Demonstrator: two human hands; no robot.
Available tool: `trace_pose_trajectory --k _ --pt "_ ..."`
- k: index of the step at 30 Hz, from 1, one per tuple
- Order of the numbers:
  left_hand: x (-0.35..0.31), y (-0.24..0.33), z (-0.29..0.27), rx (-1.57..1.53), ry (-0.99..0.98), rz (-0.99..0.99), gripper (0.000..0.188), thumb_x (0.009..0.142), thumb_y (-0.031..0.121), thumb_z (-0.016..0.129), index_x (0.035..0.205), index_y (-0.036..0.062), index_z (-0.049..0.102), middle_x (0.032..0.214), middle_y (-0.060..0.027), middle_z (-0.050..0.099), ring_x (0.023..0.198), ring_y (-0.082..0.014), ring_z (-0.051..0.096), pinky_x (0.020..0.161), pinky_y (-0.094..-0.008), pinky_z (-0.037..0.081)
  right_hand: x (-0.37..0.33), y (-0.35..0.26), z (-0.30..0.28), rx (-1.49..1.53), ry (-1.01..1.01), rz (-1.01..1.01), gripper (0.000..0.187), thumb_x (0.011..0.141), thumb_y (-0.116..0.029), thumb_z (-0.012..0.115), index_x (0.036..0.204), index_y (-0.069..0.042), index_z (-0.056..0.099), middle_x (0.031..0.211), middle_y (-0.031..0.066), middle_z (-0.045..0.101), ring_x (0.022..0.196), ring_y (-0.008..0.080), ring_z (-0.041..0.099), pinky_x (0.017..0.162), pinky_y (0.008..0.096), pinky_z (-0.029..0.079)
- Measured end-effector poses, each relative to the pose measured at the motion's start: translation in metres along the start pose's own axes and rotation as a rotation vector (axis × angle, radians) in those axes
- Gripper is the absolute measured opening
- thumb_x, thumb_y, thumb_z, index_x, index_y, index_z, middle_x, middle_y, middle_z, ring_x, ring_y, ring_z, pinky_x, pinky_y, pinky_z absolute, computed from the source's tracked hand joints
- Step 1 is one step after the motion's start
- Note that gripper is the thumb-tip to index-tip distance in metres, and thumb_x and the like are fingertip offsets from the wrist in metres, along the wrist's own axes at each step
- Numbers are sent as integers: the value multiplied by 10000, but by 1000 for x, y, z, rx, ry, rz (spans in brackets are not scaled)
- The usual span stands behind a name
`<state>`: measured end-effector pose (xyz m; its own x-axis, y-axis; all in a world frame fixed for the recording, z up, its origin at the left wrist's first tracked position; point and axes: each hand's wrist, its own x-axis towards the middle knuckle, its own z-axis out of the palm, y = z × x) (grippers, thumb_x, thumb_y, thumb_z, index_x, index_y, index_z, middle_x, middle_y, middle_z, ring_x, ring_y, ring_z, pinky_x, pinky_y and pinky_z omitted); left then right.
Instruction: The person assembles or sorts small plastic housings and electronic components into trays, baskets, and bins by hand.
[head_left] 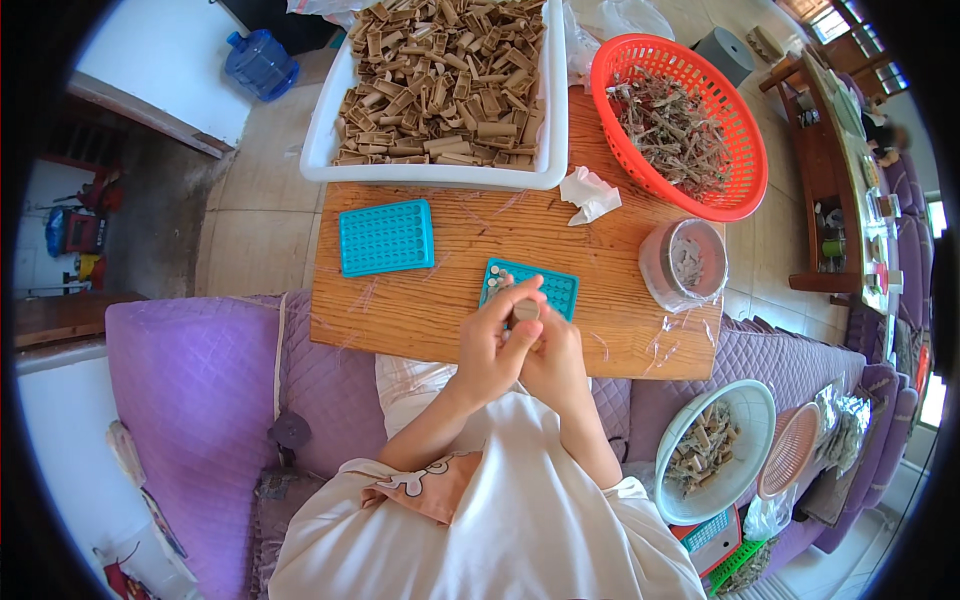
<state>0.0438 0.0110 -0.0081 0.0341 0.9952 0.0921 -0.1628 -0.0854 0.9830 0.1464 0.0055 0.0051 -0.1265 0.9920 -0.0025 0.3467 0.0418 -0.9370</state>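
Over the front part of the wooden table (470, 230), my left hand (487, 345) and my right hand (553, 362) meet, closed around a small tan piece with a round end (527, 310). Its colour matches the trough-shaped tan plastic parts (440, 85) heaped in the white bin. Just beyond my fingers lies a teal tray with rows of holes (562, 290); a few small pale pieces (494, 284) sit at its left side. My hands cover the tray's near part. Farther left is a second teal tray (386, 237) of the same kind.
A white bin (430, 176) stands at the far edge. Right of it are a red basket (745, 185) of brownish strips, crumpled white paper (590, 195) and a plastic-lined tub (655, 265). On the purple sofa (200, 400) at right sits a pale green basin (757, 430) with tan parts.
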Motion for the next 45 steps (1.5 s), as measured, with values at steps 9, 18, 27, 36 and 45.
trace_pose_trajectory --k 9,18,27,36,45 --pt "-7 1 5 81 -55 135 225 824 202 545 938 11 508 830 -115 594 850 -223 591 958 -407 308 -12 9 4 31 -11 -130 113 732 -4 531 843 16 527 746 142 555 641 281 563 548 332 442" --pt "7 -9 -24 -221 90 -57 334 883 334 458 1048 47 413 695 -13 452 657 -94 485 581 -214 395 5 37 -117 380 -511 -34 446 795 -169 595 1198 -61 438 822 59 583 762 164 567 691 286 464" --pt "9 -4 -42 -474 106 -166 385 893 301 418 1171 37 380 847 -10 422 779 -87 395 707 -228 335 58 88 -203 -881 141 152 200 663 -16 599 862 -30 582 862 138 583 772 290 575 665 371 465" --pt "8 -8 -38 -504 -134 -212 289 863 213 503 1109 83 423 1029 -33 465 984 -129 452 771 -284 433 78 111 -211 -1019 -90 79 124 671 -23 548 790 -38 582 778 158 579 782 331 559 681 410 451" --pt "6 -11 -36 -485 -150 -260 312 858 260 514 1106 88 438 980 -28 494 908 -127 490 760 -278 427 78 114 -207 -1085 -163 148 73 690 -55 555 752 -16 551 775 177 581 761 352 552 660 426 437"
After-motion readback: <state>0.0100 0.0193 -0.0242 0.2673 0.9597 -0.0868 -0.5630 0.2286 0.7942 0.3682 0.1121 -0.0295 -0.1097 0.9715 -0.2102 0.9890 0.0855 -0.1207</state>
